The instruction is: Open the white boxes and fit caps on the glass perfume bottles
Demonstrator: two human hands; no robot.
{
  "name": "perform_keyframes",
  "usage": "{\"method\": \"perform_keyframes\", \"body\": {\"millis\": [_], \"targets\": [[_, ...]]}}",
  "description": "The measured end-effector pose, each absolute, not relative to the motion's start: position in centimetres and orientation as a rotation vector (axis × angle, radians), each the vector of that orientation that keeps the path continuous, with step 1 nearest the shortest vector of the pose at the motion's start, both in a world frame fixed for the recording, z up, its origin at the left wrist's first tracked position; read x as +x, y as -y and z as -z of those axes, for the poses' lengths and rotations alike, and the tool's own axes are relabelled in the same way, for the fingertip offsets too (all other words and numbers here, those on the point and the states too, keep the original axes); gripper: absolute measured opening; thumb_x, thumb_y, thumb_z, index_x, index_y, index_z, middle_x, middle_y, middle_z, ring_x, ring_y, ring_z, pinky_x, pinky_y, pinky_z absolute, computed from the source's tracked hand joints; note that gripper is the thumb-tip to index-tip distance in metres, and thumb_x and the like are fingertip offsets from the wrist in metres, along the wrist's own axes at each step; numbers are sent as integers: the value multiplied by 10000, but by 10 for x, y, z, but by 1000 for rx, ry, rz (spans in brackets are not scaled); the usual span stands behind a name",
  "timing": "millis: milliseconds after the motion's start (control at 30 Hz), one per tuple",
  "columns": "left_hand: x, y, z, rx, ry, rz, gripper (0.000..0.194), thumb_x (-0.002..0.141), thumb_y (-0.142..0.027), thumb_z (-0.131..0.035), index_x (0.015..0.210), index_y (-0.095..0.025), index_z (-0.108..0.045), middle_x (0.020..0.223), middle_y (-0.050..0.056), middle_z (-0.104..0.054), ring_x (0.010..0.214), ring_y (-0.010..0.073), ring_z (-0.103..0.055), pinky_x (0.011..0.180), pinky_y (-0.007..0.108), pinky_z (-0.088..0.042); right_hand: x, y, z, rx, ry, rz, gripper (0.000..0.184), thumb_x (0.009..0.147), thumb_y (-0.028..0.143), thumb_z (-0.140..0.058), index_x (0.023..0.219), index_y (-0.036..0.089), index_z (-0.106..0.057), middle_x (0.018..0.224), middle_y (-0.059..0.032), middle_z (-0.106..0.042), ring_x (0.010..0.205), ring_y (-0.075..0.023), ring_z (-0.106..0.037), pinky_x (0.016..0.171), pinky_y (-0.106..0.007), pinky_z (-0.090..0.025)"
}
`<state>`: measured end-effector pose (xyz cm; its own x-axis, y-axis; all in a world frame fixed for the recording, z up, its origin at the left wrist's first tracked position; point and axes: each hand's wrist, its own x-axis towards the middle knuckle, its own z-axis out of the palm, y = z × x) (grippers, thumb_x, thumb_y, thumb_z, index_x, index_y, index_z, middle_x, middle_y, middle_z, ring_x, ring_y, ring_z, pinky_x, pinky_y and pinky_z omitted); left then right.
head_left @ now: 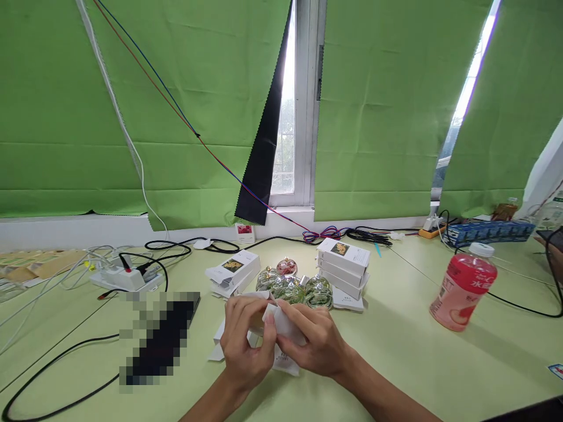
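A small white cardboard box (288, 326) is gripped between both my hands. My left hand (246, 337) has its fingers wrapped round the box's left side, thumb at an upraised flap. Fingers and thumb of my right hand (314, 337) close on the right side. Just beyond them sit several clear round ornaments with green contents (318, 291) and one with red contents (287, 266). Another white box (285, 363) shows under my hands, partly hidden. A white flap-ended piece (216, 350) lies beside my left hand.
White boxes with a flower picture are stacked at left (237, 269) and right (345, 261). A pink drink bottle (464, 287) stands far right. A dark pixelated device (160, 340), a power strip (127, 275) and loose cables (57, 343) lie to the left.
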<state>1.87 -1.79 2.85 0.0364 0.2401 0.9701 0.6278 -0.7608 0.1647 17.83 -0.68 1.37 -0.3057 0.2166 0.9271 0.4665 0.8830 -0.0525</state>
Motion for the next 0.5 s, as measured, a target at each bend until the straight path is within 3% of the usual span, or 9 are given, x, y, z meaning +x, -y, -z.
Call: {"method": "perform_keyframes", "body": {"millis": [500], "targets": [[20,19,-27,-2029,884,1830,209,846,-33,-549,967,-196,-596,822,35,-645,764,183,-558,682,353,-447,178,6,-9,-502,1912,268,428,977,280,-527,1371,114,-505,971,-113,-778,732,-195,-751,522,-262,-553]]}}
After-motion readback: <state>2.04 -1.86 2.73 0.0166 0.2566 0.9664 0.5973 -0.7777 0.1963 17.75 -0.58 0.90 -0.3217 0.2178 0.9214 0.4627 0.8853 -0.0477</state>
